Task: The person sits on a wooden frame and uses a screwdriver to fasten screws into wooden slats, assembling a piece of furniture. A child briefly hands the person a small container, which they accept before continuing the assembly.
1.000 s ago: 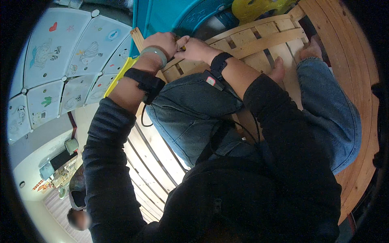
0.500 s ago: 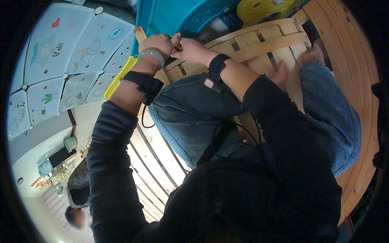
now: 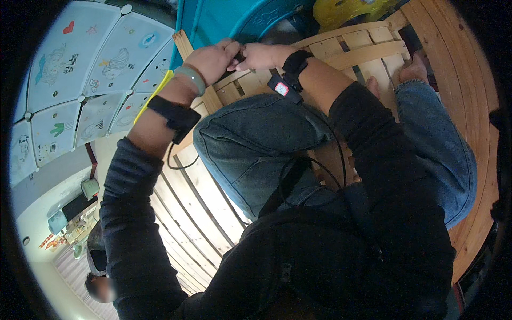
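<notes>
Can't tell grip of left hand point(image 3: 211, 61) or right hand point(image 3: 261, 56): see both curled, nearly meeting, with space between too dark to read. Find slatted wooden frame point(image 3: 368, 52) near both, running right beyond denim knee point(image 3: 256, 120); note wooden post point(image 3: 183, 45) and teal plastic panel point(image 3: 216, 21) near left hand.

This looks like a home, likely a child's room: a white cabinet point(image 3: 88, 58) with cartoon drawings on its doors stands at the left, a blue plastic panel point(image 3: 213, 21) and a yellow plastic piece point(image 3: 341, 13) at the far side, beyond a slatted wooden frame point(image 3: 358, 40) near bare feet point(image 3: 413, 69)
</notes>
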The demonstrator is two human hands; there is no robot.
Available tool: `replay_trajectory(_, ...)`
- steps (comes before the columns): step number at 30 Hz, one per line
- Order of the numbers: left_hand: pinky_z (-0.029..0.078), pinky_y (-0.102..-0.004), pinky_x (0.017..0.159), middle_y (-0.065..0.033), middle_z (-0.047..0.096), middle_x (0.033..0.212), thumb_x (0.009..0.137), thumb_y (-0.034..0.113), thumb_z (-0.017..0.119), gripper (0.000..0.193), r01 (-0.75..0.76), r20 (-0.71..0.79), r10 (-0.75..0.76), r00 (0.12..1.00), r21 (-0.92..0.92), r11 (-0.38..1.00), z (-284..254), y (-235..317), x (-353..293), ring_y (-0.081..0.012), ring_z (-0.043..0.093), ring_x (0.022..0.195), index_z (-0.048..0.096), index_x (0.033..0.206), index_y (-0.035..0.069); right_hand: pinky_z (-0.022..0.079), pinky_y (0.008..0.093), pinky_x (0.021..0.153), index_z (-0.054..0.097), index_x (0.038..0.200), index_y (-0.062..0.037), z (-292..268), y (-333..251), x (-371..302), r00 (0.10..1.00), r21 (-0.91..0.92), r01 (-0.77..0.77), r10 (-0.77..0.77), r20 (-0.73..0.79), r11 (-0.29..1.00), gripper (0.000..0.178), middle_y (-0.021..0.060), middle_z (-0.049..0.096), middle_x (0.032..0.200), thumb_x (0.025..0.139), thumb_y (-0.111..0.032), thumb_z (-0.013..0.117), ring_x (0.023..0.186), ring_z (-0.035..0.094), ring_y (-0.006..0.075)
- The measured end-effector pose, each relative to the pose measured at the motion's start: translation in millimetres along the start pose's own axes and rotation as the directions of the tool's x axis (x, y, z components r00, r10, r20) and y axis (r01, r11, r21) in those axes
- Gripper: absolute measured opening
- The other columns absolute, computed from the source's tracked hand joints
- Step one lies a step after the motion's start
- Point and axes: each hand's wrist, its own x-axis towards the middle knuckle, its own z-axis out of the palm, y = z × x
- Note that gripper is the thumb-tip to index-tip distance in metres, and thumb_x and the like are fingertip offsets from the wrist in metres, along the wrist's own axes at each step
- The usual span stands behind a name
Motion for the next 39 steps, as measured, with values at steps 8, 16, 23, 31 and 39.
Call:
replay_trajectory(8, 0.054, -0.0468, 0.071, -0.0199, 0.068, 0.078, 0.091, 0.064, 0.041, 0.059, 0.405, 0.114, -0.421, 0.9, 0.144, 0.903, -8, 24, 23, -0.0389, 0.067, 0.081, 0.058, 0.11, 0.011, 0.051, 0.0403, 0.08, 0.067, 0.104, -0.0102, 14, -48, -32, 0.939, -0.08, -0.026, -0.003, -0.343, 0.996, 0.032, 0.015, 0.069, 0.098, 0.083, -0.034, 0.068, 0.09, 0.066, 0.029)
replay_trajectory(16, 0.052, -0.0436, 0.079, -0.0161, 0.063, 0.11, 0.094, 0.024, 0.051, 0.031, -0.018, -0.018, 0.018, 1.0, -0.014, 1.0, -14, 0, -6, -0.037, 0.062, 0.098, 0.05, 0.124, 0.016, 0.05, 0.0365, 0.079, 0.068, 0.097, -0.004, -21, -53, -28, 0.996, -0.03, -0.052, 0.054, 0.067, 0.998, 0.02, 0.0112, 0.07, 0.092, 0.085, -0.02, 0.064, 0.089, 0.065, 0.0241)
replay_trajectory(23, 0.052, -0.047, 0.072, -0.019, 0.068, 0.09, 0.097, 0.045, 0.041, 0.041, 0.287, -0.066, -0.286, 0.956, 0.007, 0.958, 0, 19, 12, -0.0395, 0.065, 0.086, 0.055, 0.111, 0.01, 0.051, 0.0397, 0.062, 0.064, 0.099, -0.0045, -9, -36, -12, 0.994, -0.067, -0.088, 0.083, -0.076, 0.994, 0.03, 0.0117, 0.066, 0.082, 0.079, -0.026, 0.068, 0.067, 0.064, 0.0235)
replay_trajectory(31, 0.053, -0.0444, 0.073, -0.0146, 0.068, 0.094, 0.094, 0.062, 0.034, 0.057, 0.42, 0.175, -0.463, 0.869, 0.233, 0.877, -13, 17, 9, -0.036, 0.066, 0.087, 0.067, 0.104, 0.017, 0.05, 0.046, 0.076, 0.064, 0.092, -0.0068, 29, -44, -28, 0.837, -0.238, -0.013, -0.119, -0.534, 0.971, 0.032, 0.0178, 0.067, 0.09, 0.079, -0.035, 0.071, 0.088, 0.063, 0.0394)
replay_trajectory(39, 0.053, -0.0443, 0.07, -0.013, 0.062, 0.102, 0.09, 0.047, 0.054, 0.041, 0.082, -0.099, -0.078, 0.992, 0.046, 0.996, 1, -3, -13, -0.0348, 0.065, 0.087, 0.059, 0.113, 0.014, 0.05, 0.0421, 0.077, 0.064, 0.096, 0.002, -3, -42, -11, 0.994, -0.227, -0.071, 0.052, -0.092, 0.971, 0.039, 0.0196, 0.067, 0.087, 0.081, -0.034, 0.072, 0.086, 0.064, 0.0355)
